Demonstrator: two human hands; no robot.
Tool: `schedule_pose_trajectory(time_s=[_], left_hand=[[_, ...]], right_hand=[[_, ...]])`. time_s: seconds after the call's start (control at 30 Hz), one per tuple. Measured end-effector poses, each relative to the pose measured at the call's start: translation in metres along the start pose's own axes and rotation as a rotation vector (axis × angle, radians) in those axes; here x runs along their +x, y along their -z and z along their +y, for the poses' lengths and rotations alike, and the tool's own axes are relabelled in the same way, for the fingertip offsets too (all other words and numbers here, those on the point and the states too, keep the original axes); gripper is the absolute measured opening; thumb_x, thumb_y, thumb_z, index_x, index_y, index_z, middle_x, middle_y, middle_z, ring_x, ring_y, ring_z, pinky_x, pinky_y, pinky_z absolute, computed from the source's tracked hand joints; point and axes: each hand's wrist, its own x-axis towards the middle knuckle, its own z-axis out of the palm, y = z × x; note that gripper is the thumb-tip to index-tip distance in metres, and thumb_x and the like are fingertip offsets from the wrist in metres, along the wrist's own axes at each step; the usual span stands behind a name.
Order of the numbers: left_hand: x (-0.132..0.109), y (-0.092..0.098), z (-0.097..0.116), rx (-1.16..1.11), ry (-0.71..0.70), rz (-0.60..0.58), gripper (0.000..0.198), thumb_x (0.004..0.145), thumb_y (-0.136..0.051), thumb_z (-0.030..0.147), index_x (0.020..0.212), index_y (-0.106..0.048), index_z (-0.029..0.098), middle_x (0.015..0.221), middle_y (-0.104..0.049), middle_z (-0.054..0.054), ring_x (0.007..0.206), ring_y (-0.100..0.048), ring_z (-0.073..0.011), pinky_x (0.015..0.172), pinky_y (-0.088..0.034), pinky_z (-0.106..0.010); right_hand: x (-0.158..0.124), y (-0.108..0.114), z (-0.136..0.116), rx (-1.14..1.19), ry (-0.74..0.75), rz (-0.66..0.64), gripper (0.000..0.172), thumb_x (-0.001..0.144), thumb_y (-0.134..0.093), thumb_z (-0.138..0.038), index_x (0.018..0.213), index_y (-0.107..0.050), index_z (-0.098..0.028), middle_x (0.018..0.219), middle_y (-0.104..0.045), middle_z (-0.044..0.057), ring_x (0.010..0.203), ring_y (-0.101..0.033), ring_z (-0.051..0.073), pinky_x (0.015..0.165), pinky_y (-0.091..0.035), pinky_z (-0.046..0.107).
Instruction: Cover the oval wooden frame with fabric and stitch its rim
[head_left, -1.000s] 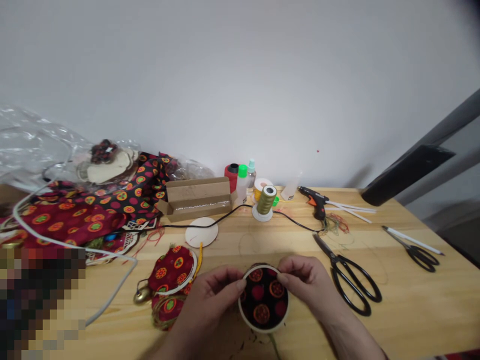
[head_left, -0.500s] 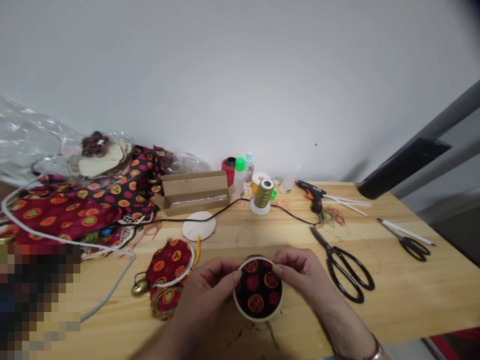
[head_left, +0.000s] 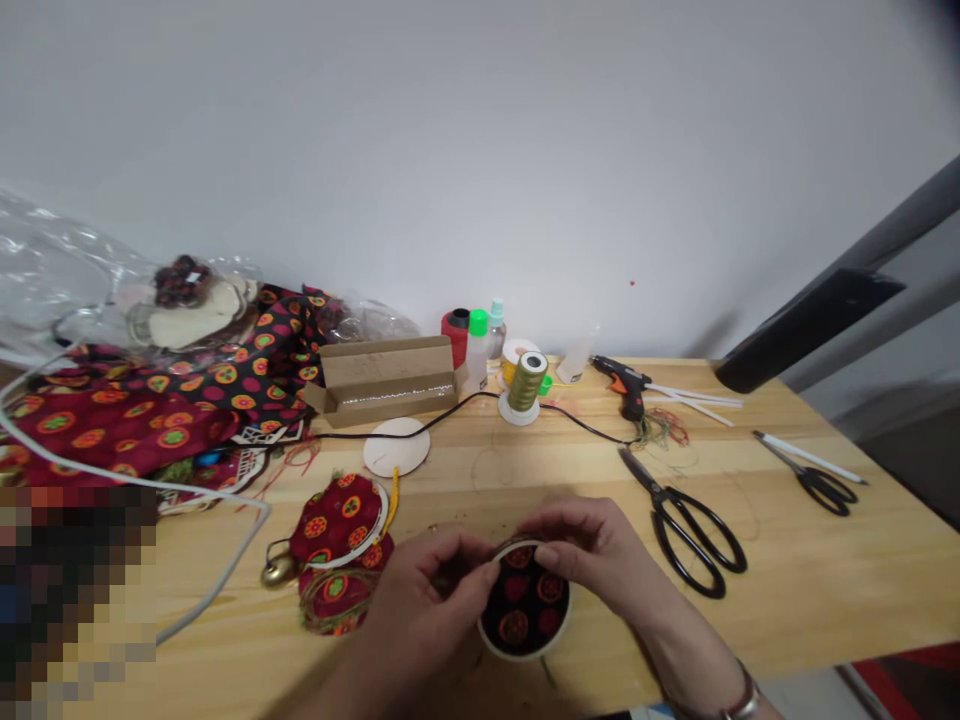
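Note:
A round disc covered in dark patterned fabric (head_left: 525,605), with a white rim, is held between my two hands above the table's near side. My left hand (head_left: 442,590) pinches its upper left edge, thumb on the fabric face. At the top right edge, my right hand (head_left: 589,555) grips it with the thumb in front and the fingers behind. Both hands' fingertips are partly hidden behind the disc. Left of my left hand lies a red patterned fabric piece (head_left: 341,520) with a white edge, beside a brass bell (head_left: 279,570) and a coil of greenish cord (head_left: 337,605).
Large black scissors (head_left: 690,530) lie right of my hands, small scissors (head_left: 821,490) farther right. Behind stand a green thread spool (head_left: 528,385), a glue gun (head_left: 626,385), a cardboard box (head_left: 386,385) and a white disc (head_left: 397,447). Patterned cloth (head_left: 135,415) is piled left.
The fabric-covered disc has moved slightly down and to the right. My right fingers have shifted left along its top edge, and my left hand has followed the disc rightward.

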Motion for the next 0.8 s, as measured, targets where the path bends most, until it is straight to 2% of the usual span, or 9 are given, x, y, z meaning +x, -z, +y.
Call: schedule_pose_trajectory(time_s=[0.13,0.37,0.6,0.8], left_hand=[[-0.0024,-0.0026,0.0025,0.165,-0.066,0.027,0.016,0.069,-0.061,0.030,0.064,-0.067,0.016,0.055,-0.061,-0.001,0.054,-0.054,-0.0138,0.051,-0.042,-0.021],[-0.0019,-0.0023,0.0015,0.275,-0.134,-0.024,0.018,0.073,-0.056,0.029,0.066,-0.066,0.016,0.057,-0.061,-0.001,0.055,-0.054,-0.0135,0.053,-0.042,-0.020],[-0.0026,-0.0029,0.0048,0.311,-0.138,-0.021,0.018,0.071,-0.056,0.028,0.066,-0.068,0.016,0.058,-0.063,-0.003,0.057,-0.057,-0.0147,0.053,-0.044,-0.021],[-0.0027,-0.0040,-0.0031,0.323,-0.177,-0.023,0.015,0.072,-0.055,0.025,0.067,-0.067,0.018,0.060,-0.064,-0.001,0.059,-0.058,-0.0141,0.055,-0.043,-0.019]], right_hand=[[0.0001,-0.0009,0.0025,-0.092,0.052,-0.015,0.017,0.067,-0.073,-0.029,0.079,-0.071,-0.017,0.070,-0.062,0.001,0.064,-0.055,0.011,0.056,-0.042,0.021],[-0.0014,0.0000,0.0026,-0.181,0.091,-0.029,0.012,0.069,-0.071,-0.026,0.074,-0.069,-0.015,0.068,-0.059,0.000,0.064,-0.053,0.011,0.056,-0.040,0.021],[-0.0023,-0.0014,0.0036,-0.164,0.043,-0.039,0.014,0.070,-0.070,-0.027,0.072,-0.066,-0.014,0.066,-0.057,-0.001,0.062,-0.051,0.010,0.055,-0.039,0.020],[-0.0027,-0.0014,0.0013,-0.143,-0.013,-0.083,0.016,0.069,-0.070,-0.028,0.074,-0.066,-0.012,0.065,-0.058,-0.001,0.059,-0.049,0.009,0.053,-0.038,0.019]])
